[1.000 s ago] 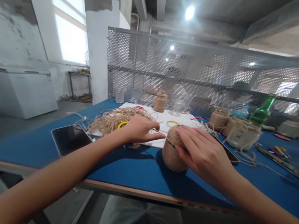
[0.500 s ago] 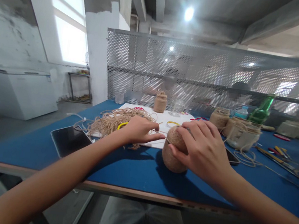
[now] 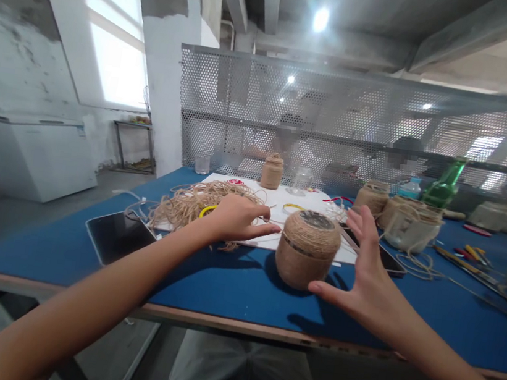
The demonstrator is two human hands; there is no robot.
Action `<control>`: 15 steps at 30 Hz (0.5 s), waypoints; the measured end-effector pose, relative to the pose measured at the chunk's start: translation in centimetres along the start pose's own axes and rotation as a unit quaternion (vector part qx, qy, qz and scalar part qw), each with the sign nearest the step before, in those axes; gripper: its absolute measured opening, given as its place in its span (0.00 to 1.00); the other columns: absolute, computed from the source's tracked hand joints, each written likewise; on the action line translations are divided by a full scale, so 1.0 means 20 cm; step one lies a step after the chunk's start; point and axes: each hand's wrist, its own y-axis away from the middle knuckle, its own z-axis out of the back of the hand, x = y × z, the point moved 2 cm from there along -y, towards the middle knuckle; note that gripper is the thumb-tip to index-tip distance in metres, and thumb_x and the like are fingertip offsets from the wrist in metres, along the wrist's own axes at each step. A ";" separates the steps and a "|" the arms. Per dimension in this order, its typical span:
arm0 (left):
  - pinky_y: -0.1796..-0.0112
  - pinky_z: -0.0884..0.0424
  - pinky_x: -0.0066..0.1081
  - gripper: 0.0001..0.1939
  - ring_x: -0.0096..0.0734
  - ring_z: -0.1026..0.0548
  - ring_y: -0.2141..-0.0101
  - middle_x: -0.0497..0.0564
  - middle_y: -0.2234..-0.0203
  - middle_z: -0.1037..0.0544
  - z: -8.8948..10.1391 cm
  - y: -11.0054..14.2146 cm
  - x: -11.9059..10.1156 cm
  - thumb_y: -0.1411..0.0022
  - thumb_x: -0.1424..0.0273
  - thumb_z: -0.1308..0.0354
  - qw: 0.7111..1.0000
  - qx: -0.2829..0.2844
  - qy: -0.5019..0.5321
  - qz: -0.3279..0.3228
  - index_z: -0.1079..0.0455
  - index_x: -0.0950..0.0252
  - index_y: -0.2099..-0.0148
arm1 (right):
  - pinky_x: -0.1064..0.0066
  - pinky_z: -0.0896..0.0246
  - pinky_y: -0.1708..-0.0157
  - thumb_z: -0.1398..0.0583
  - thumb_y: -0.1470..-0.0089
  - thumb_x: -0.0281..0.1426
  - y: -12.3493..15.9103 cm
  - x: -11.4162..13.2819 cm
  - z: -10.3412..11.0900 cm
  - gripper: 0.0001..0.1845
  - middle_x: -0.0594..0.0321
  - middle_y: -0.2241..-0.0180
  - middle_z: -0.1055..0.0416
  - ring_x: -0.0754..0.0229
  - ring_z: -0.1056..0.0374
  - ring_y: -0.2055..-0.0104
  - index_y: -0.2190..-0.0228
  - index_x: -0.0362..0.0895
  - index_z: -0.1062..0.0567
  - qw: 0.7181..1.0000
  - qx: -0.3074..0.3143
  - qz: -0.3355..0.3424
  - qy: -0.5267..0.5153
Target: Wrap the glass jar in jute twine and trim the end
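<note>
One twine-wrapped jar (image 3: 304, 256), long axis roughly vertical, glassy end (image 3: 318, 221) up

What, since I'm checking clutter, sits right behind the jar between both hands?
Behind the wrapped jar, a white sheet bears a yellow ring and, farther back, a clear jar. Anything the wrapped jar covers is hidden.

No legible text. The label (image 3: 82, 132) on the white chest unit (image 3: 52, 157) and markings on the red disc (image 3: 236, 182) are too small to read.
</note>
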 end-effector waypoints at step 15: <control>0.76 0.49 0.25 0.26 0.29 0.30 0.77 0.48 0.82 0.27 0.00 0.00 -0.01 0.41 0.47 0.59 1.000 -0.001 0.003 -0.009 0.29 0.60 0.63 | 0.51 0.58 0.43 0.37 0.56 0.37 -0.07 -0.20 -0.15 0.53 0.50 0.38 0.59 0.50 0.56 0.38 0.41 0.50 0.67 0.948 0.131 -0.048 -0.284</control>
